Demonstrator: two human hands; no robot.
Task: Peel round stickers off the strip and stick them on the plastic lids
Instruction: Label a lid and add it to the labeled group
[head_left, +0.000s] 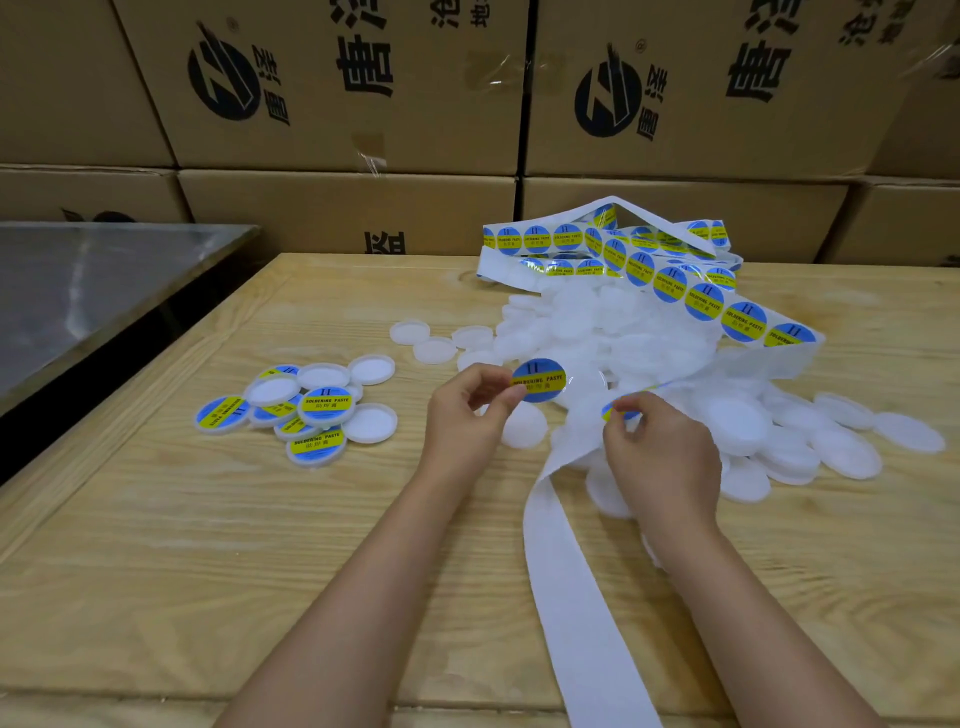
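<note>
My left hand (470, 415) pinches the edge of a peeled round blue-and-yellow sticker (540, 379), held in the air above the table. My right hand (657, 447) pinches the white backing strip (566, 571) where another sticker peeks out between its fingers. The strip runs from the table's near edge up through my right hand and loops back over a big heap of plain white plastic lids (623, 322), carrying several stickers (704, 301). One plain lid (524, 426) lies just under my left hand. At the left lies a small pile of labelled lids (324, 406).
The work surface is a light wooden table (208, 545). Stacked cardboard boxes (332, 83) form a wall behind it. A metal table (78, 280) stands at the far left. A few loose lids (410, 332) lie between the two piles.
</note>
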